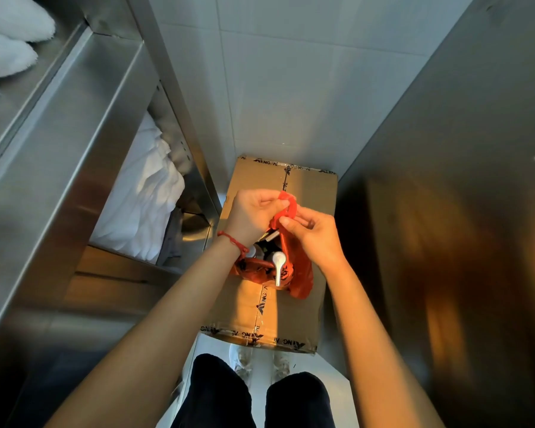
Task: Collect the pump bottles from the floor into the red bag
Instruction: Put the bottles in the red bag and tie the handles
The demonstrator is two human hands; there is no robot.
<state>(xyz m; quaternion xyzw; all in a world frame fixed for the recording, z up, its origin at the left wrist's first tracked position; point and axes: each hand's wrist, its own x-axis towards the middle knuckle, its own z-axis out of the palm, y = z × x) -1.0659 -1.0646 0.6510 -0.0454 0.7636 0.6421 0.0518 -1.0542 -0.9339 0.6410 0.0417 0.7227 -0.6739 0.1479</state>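
Both forearms reach forward over the cardboard box, on whose taped top the red bag sits. A white pump bottle pokes from the bag's mouth, other bottles dim inside. Above the bag, the left hand and right hand pinch its handles, fingers closed on the plastic.

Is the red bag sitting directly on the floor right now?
No, the red bag rests on top of a taped cardboard box, with both hands gripping its handles.
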